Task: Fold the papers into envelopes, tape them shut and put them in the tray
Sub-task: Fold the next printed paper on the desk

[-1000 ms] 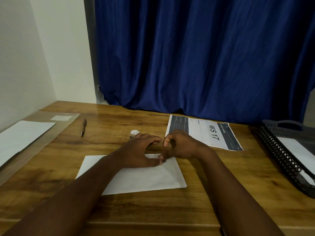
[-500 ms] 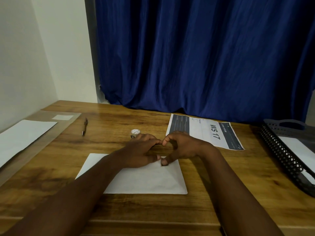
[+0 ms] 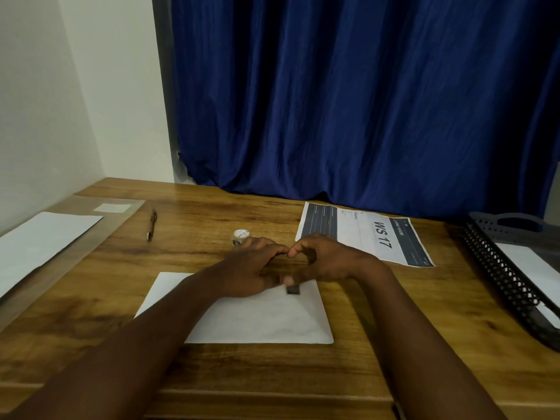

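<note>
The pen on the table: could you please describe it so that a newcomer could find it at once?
Start at the wooden table and look to its far left part, just right of the clear sheet. The pen lies there alone, pointing towards the person. It is the only thin dark stick among flat papers and a small round tape roll.

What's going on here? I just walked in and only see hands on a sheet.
A person is working on a folded white paper lying on the wooden table. Both hands, the left hand and the right hand, rest on its far edge with fingers curled, index fingertips meeting. A small dark piece, probably tape, sits on the paper just below the thumbs. A tape roll stands behind the hands, and a black tray at the right already holds white paper.
</note>
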### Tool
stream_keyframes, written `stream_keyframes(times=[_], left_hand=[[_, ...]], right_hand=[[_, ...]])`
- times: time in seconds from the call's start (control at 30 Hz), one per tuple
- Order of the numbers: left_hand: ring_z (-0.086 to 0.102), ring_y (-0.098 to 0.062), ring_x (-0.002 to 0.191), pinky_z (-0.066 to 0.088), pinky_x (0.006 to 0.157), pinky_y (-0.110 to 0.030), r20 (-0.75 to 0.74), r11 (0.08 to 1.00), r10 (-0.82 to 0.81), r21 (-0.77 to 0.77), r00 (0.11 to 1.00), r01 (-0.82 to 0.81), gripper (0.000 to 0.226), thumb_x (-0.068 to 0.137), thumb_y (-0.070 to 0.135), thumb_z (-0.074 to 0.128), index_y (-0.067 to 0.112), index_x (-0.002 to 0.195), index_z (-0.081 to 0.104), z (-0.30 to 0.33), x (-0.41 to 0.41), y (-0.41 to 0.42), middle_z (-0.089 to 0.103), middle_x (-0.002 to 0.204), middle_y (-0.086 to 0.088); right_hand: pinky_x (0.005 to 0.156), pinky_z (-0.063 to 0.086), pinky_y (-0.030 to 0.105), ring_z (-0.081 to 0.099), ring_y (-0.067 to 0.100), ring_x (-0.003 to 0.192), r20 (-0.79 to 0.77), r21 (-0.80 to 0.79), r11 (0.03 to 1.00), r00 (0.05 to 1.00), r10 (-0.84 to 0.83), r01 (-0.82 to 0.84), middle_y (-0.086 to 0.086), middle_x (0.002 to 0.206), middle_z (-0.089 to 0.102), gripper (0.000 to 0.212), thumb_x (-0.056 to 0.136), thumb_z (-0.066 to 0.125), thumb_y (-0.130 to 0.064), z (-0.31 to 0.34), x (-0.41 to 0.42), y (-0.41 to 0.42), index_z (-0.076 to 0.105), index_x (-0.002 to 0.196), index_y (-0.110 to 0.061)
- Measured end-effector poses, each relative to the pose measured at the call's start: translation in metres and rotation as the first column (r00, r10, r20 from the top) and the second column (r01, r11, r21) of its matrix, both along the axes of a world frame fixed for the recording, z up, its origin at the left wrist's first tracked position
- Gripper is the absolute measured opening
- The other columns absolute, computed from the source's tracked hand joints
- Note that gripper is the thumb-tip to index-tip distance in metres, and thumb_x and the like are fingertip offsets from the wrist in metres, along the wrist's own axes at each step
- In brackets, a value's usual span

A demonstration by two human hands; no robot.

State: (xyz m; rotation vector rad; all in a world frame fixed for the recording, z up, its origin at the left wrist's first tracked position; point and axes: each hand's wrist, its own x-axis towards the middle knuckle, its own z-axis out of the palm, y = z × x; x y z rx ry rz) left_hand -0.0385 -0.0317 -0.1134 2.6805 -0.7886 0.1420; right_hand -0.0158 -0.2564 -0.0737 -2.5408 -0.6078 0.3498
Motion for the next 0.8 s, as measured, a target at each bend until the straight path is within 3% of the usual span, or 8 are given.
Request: stream_keyframes(times=[0.13, 0.2, 0.3, 0.4, 0.67, 0.8], left_hand=[[0.037, -0.016, 0.132, 0.039, 0.108, -0.043, -0.002, 1.000, -0.005, -0.010, 1.000, 0.005, 0.060, 0.097, 0.048, 0.062, 0.037, 0.152, 0.038, 0.0015, -0.0015, -0.0005, 0.044, 0.149, 0.004], [0.037, -0.017, 0.132, 0.039, 0.108, -0.044, -0.010, 1.000, -0.005, -0.011, 1.000, 0.005, 0.061, 0.097, 0.049, 0.061, 0.036, 0.152, 0.038, 0.0022, -0.0019, -0.0005, 0.043, 0.150, 0.003], [0.036, -0.017, 0.134, 0.038, 0.109, -0.044, -0.003, 1.000, -0.001, 0.004, 1.000, 0.001, 0.062, 0.097, 0.051, 0.061, 0.035, 0.153, 0.037, 0.0024, -0.0026, -0.0006, 0.043, 0.151, 0.003], [0.036, -0.018, 0.135, 0.038, 0.110, -0.044, -0.001, 1.000, 0.003, 0.006, 1.000, -0.003, 0.063, 0.098, 0.051, 0.060, 0.034, 0.154, 0.036, 0.0022, -0.0032, -0.0009, 0.043, 0.151, 0.002], [0.036, -0.018, 0.134, 0.038, 0.108, -0.043, 0.008, 1.000, 0.003, 0.010, 1.000, -0.003, 0.064, 0.098, 0.051, 0.059, 0.033, 0.154, 0.035, 0.0017, -0.0032, -0.0011, 0.043, 0.150, 0.002], [0.037, -0.016, 0.134, 0.038, 0.108, -0.041, -0.012, 1.000, -0.004, -0.018, 1.000, 0.004, 0.063, 0.098, 0.048, 0.060, 0.031, 0.154, 0.036, 0.0016, -0.0026, -0.0003, 0.045, 0.149, 0.003]], right_hand=[[0.097, 0.048, 0.038, 0.044, 0.015, 0.118, 0.055, -0.117, 0.993, 0.998, 0.021, -0.015, -0.008, 0.130, 0.048, 0.078, 0.053, 0.086, -0.070, -0.0034, 0.0018, 0.0006, 0.057, 0.121, -0.047], [0.100, 0.049, 0.039, 0.046, 0.014, 0.119, 0.036, -0.099, 0.995, 0.999, 0.028, -0.025, -0.010, 0.130, 0.048, 0.076, 0.055, 0.087, -0.068, -0.0023, 0.0028, -0.0009, 0.059, 0.122, -0.046], [0.101, 0.053, 0.042, 0.052, 0.016, 0.115, 0.042, -0.009, 1.000, 0.999, 0.001, -0.001, -0.008, 0.126, 0.051, 0.056, 0.068, 0.091, -0.050, -0.0031, 0.0037, -0.0022, 0.063, 0.116, -0.041], [0.102, 0.053, 0.043, 0.054, 0.019, 0.117, 0.049, 0.020, 1.000, 0.999, -0.009, 0.008, -0.005, 0.128, 0.051, 0.050, 0.072, 0.092, -0.038, -0.0054, 0.0039, -0.0019, 0.065, 0.114, -0.038], [0.101, 0.054, 0.038, 0.057, 0.015, 0.114, -0.005, 0.052, 0.998, 0.999, 0.039, -0.039, -0.007, 0.124, 0.055, 0.051, 0.078, 0.089, -0.031, 0.0005, 0.0013, -0.0069, 0.067, 0.123, -0.033], [0.098, 0.055, 0.034, 0.061, 0.011, 0.107, 0.025, 0.064, 0.997, 0.999, 0.043, -0.045, -0.012, 0.116, 0.061, 0.034, 0.088, 0.080, -0.021, 0.0008, 0.0017, -0.0060, 0.070, 0.119, -0.031]])
